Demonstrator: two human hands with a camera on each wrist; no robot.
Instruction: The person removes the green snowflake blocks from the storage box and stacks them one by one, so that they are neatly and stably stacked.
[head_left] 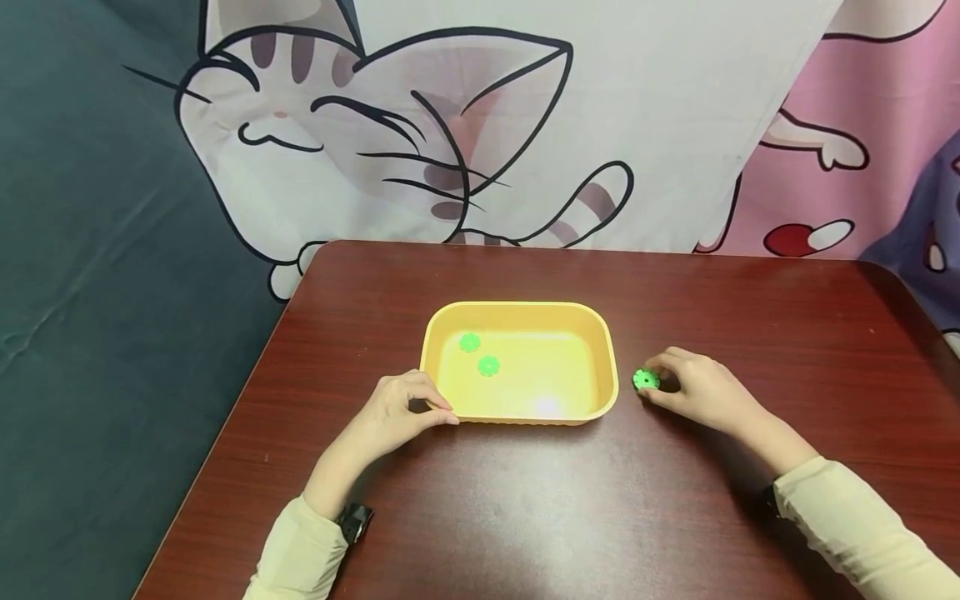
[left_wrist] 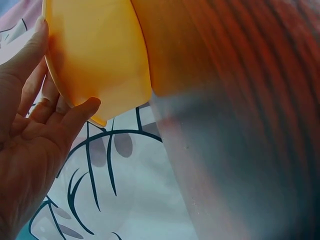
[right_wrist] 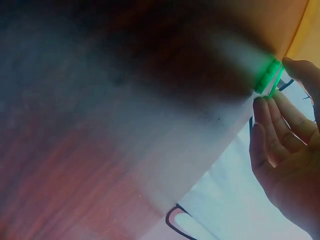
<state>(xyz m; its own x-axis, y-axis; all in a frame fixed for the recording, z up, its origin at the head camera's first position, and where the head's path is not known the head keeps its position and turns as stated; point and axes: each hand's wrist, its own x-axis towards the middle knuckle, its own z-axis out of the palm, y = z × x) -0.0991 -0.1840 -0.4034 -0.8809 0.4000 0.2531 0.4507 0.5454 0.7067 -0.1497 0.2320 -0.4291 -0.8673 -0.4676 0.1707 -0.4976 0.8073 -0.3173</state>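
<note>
My left hand [head_left: 397,408] holds the near left corner of a yellow plastic basin [head_left: 517,314], thumb at the front rim. In the left wrist view its fingers also curl against the edge of the basin [left_wrist: 100,60]. Two green flower-shaped discs [head_left: 489,366] lie apart on the basin floor, toward its left. To the right of the basin, my right hand [head_left: 701,392] pinches a green notched disc [head_left: 645,380] between thumb and fingers, close to the tabletop. From the right wrist, the green disc [right_wrist: 267,77] looks doubled, as if two layers lie together.
The basin stands on a dark red-brown wooden table [head_left: 525,508] that reflects light in front of it. Behind the far table edge hangs a white cloth with a cartoon cat [head_left: 315,125]. A dark green cloth [head_left: 112,292] covers the left side.
</note>
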